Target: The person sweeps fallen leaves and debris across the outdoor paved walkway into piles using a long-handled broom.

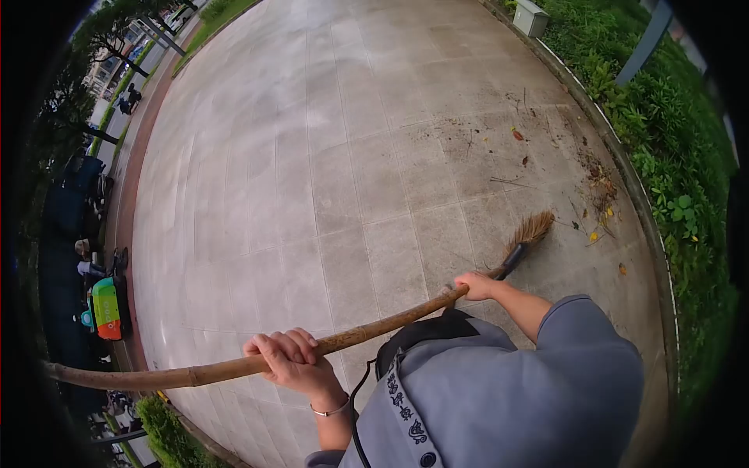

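My left hand [292, 360], with a thin bracelet at the wrist, wraps its fingers round the long bamboo handle of a broom [390, 320]. Further right, nearer the bristles, my right hand [477, 286] is closed round the same handle. The handle crosses in front of my body and runs out at the left edge. Past a dark binding, the tan bristles [533, 228] fan out over the paving, to the left of scattered leaves and dirt [599, 183]. Part of the fingers of my right hand is hidden.
Pale paving tiles [335, 195] stretch ahead. A curb [616, 140] with green plants [663, 117] borders the right side, near a grey box [530, 19]. At the left are a red-brown strip [144, 156], an orange and green vehicle [107, 308], a person [92, 269] and trees. A bush [168, 429] stands lower left.
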